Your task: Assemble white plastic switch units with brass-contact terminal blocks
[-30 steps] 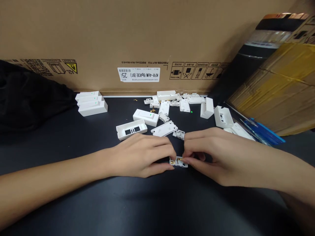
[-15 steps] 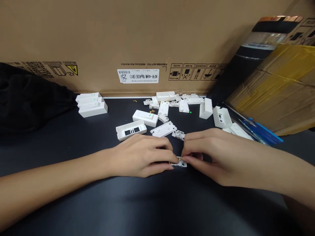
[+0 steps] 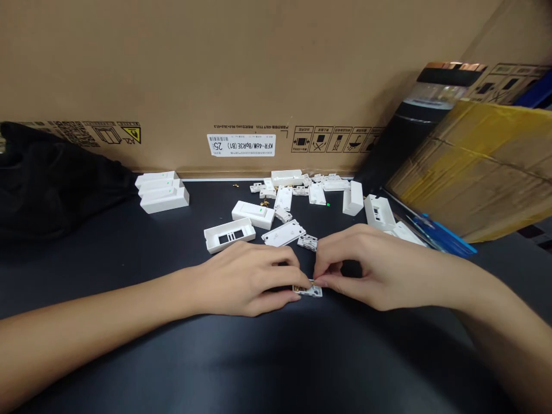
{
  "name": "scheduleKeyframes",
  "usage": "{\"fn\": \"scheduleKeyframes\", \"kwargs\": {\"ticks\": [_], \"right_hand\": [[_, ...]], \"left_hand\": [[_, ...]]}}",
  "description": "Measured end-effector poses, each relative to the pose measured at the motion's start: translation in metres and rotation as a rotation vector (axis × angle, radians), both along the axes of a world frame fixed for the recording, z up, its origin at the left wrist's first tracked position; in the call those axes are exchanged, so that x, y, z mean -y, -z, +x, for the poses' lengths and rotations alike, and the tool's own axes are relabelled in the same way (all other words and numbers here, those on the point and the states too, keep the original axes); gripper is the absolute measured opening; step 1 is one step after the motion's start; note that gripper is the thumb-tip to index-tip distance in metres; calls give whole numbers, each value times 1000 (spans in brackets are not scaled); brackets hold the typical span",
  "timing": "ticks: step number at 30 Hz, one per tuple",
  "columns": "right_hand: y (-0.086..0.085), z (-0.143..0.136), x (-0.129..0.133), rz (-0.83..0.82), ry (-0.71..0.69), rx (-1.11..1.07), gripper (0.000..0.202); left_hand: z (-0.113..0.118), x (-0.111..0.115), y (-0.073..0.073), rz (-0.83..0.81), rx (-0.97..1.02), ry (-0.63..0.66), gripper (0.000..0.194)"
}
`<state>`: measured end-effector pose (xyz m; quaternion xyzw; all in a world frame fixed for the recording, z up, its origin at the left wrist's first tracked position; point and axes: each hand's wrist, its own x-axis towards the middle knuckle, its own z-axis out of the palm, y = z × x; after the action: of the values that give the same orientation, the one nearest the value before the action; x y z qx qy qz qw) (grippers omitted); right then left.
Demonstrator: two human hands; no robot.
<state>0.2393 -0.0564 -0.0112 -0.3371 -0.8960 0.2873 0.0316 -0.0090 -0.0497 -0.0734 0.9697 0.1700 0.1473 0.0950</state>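
A small white plastic switch base (image 3: 311, 292) with brass-coloured metal pieces in it lies on the dark tabletop. My left hand (image 3: 250, 279) grips it from the left, fingertips on top and thumb at the near side. At its right end, my right hand (image 3: 366, 267) is closed in a pinch of thumb and forefinger; whatever sits between those fingertips is too small to make out. Just beyond the right fingers lies a similar white base (image 3: 307, 242). A flat white cover plate (image 3: 283, 234) and an open white housing (image 3: 230, 234) rest farther back, beside a closed white switch (image 3: 253, 214).
Stacked white switches (image 3: 163, 195) stand at left near a black cloth bag (image 3: 56, 184). Loose brass pieces (image 3: 264, 203) and white parts lie before a large cardboard box (image 3: 172, 75). A black bottle (image 3: 399, 129), taped carton (image 3: 483, 172) and blue packet (image 3: 448, 236) are at right.
The camera view has shifted slightly. Both hands remain at the switch base, with my right fingertips slightly changed in position over its right end.
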Motion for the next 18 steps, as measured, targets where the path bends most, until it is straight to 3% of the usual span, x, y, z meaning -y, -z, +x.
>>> {"fn": "scheduleKeyframes", "kwargs": {"ticks": [10,18], "right_hand": [[0,-2,1,-17,29,-4,19],[2,2,-3,-367,127,-79,17]], "left_hand": [[0,0,0,-68,33,1,26],[2,3,-3,-48,9,-18,23]]}}
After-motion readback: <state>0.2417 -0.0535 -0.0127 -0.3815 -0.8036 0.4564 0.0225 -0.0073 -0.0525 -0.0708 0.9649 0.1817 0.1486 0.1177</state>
